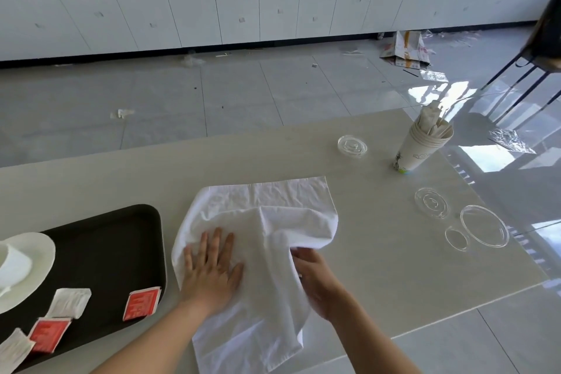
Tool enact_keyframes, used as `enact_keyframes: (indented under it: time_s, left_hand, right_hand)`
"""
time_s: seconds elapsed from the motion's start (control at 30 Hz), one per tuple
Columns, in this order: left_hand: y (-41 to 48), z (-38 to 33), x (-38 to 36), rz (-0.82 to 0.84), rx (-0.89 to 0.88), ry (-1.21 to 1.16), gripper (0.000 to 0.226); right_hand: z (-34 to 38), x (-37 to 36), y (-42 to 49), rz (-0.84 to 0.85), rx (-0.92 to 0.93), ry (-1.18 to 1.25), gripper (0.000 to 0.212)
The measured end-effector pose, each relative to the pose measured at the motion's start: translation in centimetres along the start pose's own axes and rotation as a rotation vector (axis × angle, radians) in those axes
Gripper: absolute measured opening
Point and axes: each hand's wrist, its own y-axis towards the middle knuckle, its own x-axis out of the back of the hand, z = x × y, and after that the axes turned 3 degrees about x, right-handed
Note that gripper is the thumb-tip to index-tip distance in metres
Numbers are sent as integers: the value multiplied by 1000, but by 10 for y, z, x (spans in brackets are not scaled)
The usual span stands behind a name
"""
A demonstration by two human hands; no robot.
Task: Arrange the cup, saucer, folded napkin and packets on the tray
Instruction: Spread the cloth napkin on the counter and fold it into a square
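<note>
Napkin (258,240) fold in progress at table's near edge: left hand (212,267) flat, fingers spread, pinning it; right hand (315,279) pinching a flap. Next we crease, then move it to the tray (121,240).

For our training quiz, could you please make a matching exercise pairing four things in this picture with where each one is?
Column one:
1. saucer
2. white napkin
3. stack of paper cups
4. left hand

Column two:
A. standing upright near the table's far right edge
B. pressed flat on the napkin
C. on the black tray
D. spread on the table, right of the tray

Pairs: 1-C, 2-D, 3-A, 4-B
</note>
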Motion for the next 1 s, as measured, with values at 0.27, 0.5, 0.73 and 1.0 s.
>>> enact_keyframes:
  time_s: [0.27, 0.5, 0.73, 1.0]
  left_hand:
    - [1, 0, -1, -23, 3, -20, 71]
    - [1, 0, -5, -57, -2, 24, 74]
    - [0, 1, -2, -39, -4, 22, 78]
    - [-9, 3, 12, 4, 40, 127, 78]
  right_hand:
    - [23, 7, 7, -326, 74, -69, 21]
    - [60, 87, -14, -645, 24, -360, 17]
    - [4, 76, -7, -465, 61, -1141, 53]
    - [-15, 130, -76, -599, 1, -1724, 52]
